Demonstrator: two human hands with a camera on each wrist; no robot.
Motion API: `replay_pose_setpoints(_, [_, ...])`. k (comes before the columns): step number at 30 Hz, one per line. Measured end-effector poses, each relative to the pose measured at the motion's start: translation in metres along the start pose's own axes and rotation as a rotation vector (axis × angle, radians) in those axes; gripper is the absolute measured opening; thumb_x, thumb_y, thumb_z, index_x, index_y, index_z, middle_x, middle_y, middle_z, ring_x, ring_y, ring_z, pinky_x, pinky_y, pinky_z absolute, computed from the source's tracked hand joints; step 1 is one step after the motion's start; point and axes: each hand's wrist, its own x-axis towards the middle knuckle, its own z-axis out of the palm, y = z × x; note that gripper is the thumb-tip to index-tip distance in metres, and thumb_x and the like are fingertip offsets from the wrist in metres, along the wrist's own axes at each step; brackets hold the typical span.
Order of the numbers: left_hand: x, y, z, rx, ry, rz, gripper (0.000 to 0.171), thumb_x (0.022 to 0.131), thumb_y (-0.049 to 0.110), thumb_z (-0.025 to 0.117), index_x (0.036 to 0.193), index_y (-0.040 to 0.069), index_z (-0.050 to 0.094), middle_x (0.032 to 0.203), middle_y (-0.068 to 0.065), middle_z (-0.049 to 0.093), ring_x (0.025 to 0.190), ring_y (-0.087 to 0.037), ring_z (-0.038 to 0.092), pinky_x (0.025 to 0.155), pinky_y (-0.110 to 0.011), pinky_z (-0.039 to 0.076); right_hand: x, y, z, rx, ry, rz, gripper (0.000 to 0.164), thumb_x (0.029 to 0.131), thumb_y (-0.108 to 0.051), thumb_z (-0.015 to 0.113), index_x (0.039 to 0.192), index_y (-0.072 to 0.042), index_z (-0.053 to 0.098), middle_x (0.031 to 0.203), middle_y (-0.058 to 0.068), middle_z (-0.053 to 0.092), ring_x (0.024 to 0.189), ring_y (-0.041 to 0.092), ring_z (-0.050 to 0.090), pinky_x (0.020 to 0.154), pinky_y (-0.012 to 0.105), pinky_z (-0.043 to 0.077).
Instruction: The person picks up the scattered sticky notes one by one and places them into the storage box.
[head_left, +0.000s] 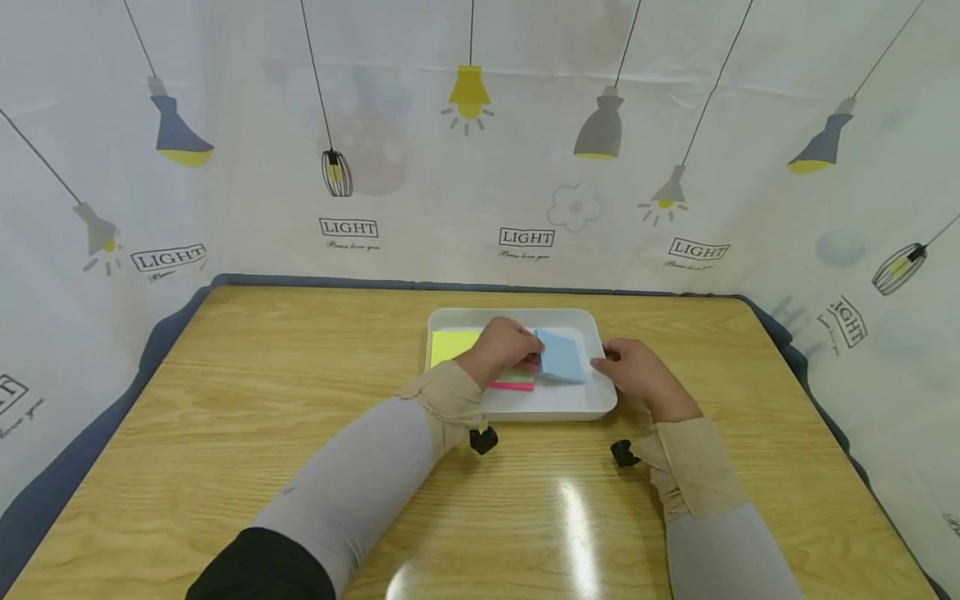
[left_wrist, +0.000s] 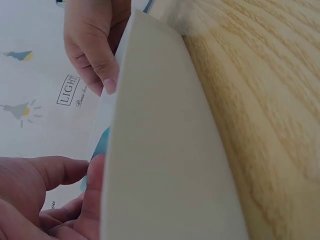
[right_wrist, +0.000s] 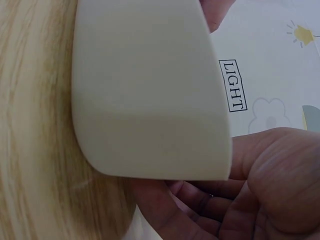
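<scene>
A white tray (head_left: 551,404) sits on the table with flat, square paper pads like sticky notes in it. My left hand (head_left: 504,346) reaches over the tray and pinches the left edge of the light blue pad (head_left: 562,358) between thumb and fingers. In the left wrist view a sliver of the blue pad (left_wrist: 101,145) shows behind the tray wall, at the fingertips. My right hand (head_left: 641,371) grips the tray's right end, thumb at the rim and fingers around the outside. A yellow pad (head_left: 450,346) and a pink pad (head_left: 513,387) lie partly hidden under my left hand.
The wooden table (head_left: 315,358) runs out on both sides of the tray. A white curtain (head_left: 420,242) printed with lamps hangs behind the table's far edge. Small black pieces (head_left: 483,440) stick out from both wrists, near the tray's front side.
</scene>
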Motion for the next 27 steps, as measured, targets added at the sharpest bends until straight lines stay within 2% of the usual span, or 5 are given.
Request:
replay_pose_setpoints(6, [0.003, -0.001, -0.002, 0.216, 0.048, 0.022, 0.012, 0.079, 0.012, 0.068, 0.077, 0.0, 0.068, 0.066, -0.012, 0.069, 0.058, -0.018, 0.064, 0.054, -0.025, 0.054, -0.002, -0.003, 0.0, 0.022, -0.005, 0.0, 0.041, 0.094, -0.025, 0.051, 0.125, 0.003, 0.051, 0.116, 0.02, 0.057, 0.095, 0.026, 0.052, 0.08, 0.041, 0.047])
replay_pose_setpoints(9, [0.002, -0.002, -0.004, 0.28, 0.051, 0.031, 0.013, 0.081, 0.013, 0.065, 0.076, 0.001, 0.069, 0.065, -0.011, 0.069, 0.057, -0.017, 0.064, 0.053, -0.023, 0.051, -0.002, -0.004, 0.0, 0.027, -0.006, -0.001, 0.042, 0.094, -0.025, 0.051, 0.126, 0.003, 0.05, 0.116, 0.021, 0.057, 0.095, 0.027, 0.052, 0.08, 0.041, 0.047])
replay_pose_setpoints(17, [-0.003, -0.003, -0.009, 0.293, 0.013, 0.063, 0.017, 0.084, 0.016, 0.064, 0.081, 0.001, 0.072, 0.068, -0.011, 0.07, 0.06, -0.018, 0.064, 0.058, -0.026, 0.052, -0.001, -0.006, 0.002, 0.028, -0.012, -0.001, 0.041, 0.095, -0.024, 0.051, 0.125, 0.003, 0.051, 0.117, 0.021, 0.057, 0.095, 0.027, 0.052, 0.08, 0.042, 0.047])
replay_pose_setpoints(22, [-0.004, -0.004, -0.014, 0.389, -0.012, 0.129, 0.019, 0.084, 0.024, 0.064, 0.086, 0.007, 0.072, 0.069, -0.007, 0.069, 0.063, -0.014, 0.06, 0.064, -0.027, 0.049, -0.001, -0.007, 0.001, 0.019, -0.015, 0.003, 0.042, 0.095, -0.025, 0.051, 0.126, 0.003, 0.05, 0.119, 0.022, 0.056, 0.097, 0.027, 0.052, 0.082, 0.043, 0.048])
replay_pose_setpoints(27, [-0.008, -0.008, -0.024, 0.393, -0.049, 0.172, 0.023, 0.088, 0.027, 0.061, 0.098, 0.008, 0.069, 0.086, -0.004, 0.068, 0.071, -0.013, 0.061, 0.068, -0.03, 0.053, 0.0, -0.005, 0.0, -0.021, -0.016, 0.016, 0.044, 0.095, -0.026, 0.051, 0.126, 0.004, 0.049, 0.117, 0.022, 0.057, 0.095, 0.028, 0.052, 0.081, 0.044, 0.048])
